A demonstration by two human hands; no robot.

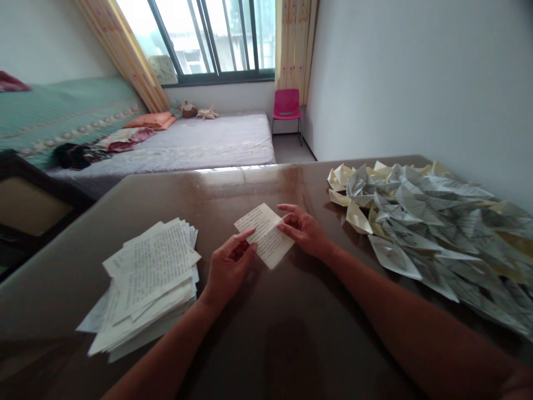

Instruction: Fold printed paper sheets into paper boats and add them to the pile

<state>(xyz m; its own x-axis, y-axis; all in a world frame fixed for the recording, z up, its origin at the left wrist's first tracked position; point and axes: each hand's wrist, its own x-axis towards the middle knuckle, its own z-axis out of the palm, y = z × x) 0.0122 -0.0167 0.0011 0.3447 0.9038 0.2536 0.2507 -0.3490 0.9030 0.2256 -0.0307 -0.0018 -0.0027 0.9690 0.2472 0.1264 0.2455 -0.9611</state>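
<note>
"Paper in work: where is it?"

"One printed sheet (270, 251), small and creased across, lies between the hands, over the middle of the surface (287, 322)."

"And the hands?"

"Right hand (310, 234) has the sheet's right edge pinched, thumb on top, index finger lifted away. Left hand (229, 264) has index finger and thumb at the left edge; whether it grips or only rests there, I cannot tell."

"Which step, would you say?"

"Folding, I judge, and an early stage: the sheet is mostly flat, while the pile (410, 201) on the right is folded into boat-like shapes. Loose sheets sit in a stack (156, 266) on the left."

"What would another fold call for?"

"Edges lined up, one hand steadying the sheet, the other pressing the crease firmly."
</note>
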